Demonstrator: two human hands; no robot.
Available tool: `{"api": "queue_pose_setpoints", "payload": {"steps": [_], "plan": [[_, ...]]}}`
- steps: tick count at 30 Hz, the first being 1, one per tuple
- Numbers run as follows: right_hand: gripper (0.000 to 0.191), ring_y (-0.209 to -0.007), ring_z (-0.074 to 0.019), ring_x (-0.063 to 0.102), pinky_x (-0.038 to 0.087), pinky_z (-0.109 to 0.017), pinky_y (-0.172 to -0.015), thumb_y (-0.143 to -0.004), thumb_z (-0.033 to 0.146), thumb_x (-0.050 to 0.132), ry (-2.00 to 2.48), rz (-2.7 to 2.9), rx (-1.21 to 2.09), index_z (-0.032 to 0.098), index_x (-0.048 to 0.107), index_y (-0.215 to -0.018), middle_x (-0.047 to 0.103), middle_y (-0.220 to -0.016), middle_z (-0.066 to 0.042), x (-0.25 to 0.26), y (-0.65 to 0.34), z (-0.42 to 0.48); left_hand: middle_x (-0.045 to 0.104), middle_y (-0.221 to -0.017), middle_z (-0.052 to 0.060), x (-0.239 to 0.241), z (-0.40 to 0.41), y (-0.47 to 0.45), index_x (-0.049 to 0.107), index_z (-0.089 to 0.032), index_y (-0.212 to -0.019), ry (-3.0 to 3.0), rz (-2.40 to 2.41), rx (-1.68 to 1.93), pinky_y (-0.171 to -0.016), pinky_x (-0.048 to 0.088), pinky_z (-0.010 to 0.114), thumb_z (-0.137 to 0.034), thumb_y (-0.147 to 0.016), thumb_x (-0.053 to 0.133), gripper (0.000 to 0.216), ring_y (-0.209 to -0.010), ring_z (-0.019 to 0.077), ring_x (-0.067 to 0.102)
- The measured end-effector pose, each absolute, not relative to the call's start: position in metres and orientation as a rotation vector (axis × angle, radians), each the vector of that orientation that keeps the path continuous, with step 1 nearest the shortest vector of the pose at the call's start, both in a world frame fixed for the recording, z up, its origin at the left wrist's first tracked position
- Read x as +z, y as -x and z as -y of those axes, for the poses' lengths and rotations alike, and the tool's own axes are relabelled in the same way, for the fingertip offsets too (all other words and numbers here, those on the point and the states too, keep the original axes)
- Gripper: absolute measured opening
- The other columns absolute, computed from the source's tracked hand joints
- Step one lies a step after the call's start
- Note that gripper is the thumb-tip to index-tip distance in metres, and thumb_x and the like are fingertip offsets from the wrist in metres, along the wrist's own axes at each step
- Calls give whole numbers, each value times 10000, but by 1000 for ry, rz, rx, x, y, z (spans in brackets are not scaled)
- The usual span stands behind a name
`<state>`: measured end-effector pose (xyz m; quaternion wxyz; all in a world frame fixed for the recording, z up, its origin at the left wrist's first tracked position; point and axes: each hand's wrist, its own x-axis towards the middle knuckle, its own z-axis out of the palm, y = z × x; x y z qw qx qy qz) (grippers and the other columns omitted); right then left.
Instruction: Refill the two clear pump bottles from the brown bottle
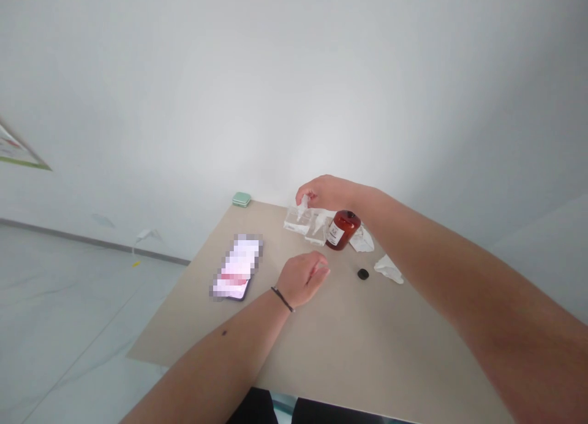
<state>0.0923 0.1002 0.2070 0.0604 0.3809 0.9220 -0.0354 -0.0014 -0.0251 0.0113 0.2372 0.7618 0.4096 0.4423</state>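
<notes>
My right hand (pixel 324 193) reaches across the beige table (pixel 349 344) and pinches something small and white over a clear glass container (pixel 296 219). A second clear container (pixel 316 230) stands beside the first. Just right of them is a brown bottle (pixel 342 229) with a white label and no cap. A small black cap (pixel 363 274) lies on the table nearer to me. My left hand (pixel 303 278), loosely curled, hovers above the table close to the containers; I cannot see anything in it.
A phone (pixel 236 268) with a lit screen lies left of my left hand. A green case (pixel 241 198) sits at the table's far corner. Crumpled white tissues (pixel 388 268) (pixel 362 240) lie right of the bottle. White wall and floor lie beyond.
</notes>
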Motion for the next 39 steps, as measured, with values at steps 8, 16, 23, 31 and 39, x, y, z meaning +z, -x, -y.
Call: {"api": "queue_pose_setpoints", "payload": {"steps": [8, 16, 23, 31, 39], "plan": [[314, -968, -186, 686, 404, -285, -859, -886, 187, 533, -1030, -2749, 114, 310, 749, -1078, 769, -1110, 3, 156, -84, -124, 633, -710, -1, 17, 25, -1, 664, -213, -988, -2145, -1076, 973, -688, 428, 284, -479, -983, 408, 369, -686, 176, 610], [307, -1011, -209, 678, 314, -364, -972, -910, 186, 513, -945, -2770, 138, 308, 746, -1070, 777, -1123, -23, 133, -88, -134, 669, -764, 7, 19, 24, -2, 669, -215, -979, -2131, -1073, 940, -698, 419, 280, -483, -986, 403, 377, -712, 176, 617], [353, -970, -191, 688, 290, -370, -1001, -915, 161, 473, -1036, -2757, 86, 303, 741, -1094, 785, -1094, -26, 130, -94, -129, 650, -718, -9, 21, 24, -3, 672, -215, -958, -2087, -1082, 925, -670, 403, 268, -452, -970, 449, 325, -677, 162, 595], [635, -1320, -284, 532, 253, -488, -1135, -838, 74, 477, -1136, -2889, 16, 302, 554, -1425, 605, -1434, -83, 147, -109, -109, 575, -646, -36, 21, 24, -4, 671, -208, -889, -2059, -1114, 898, -599, 348, 254, -402, -931, 513, 254, -593, 132, 515], [640, -1273, -306, 530, 400, -523, -1093, -794, 251, 547, -2269, -3326, -539, 215, 468, -1429, 517, -1443, -136, 134, -196, -87, 563, -640, -40, 17, 24, -5, 655, -199, -857, -2034, -1118, 965, -590, 334, 251, -371, -923, 523, 227, -581, 120, 490]]}}
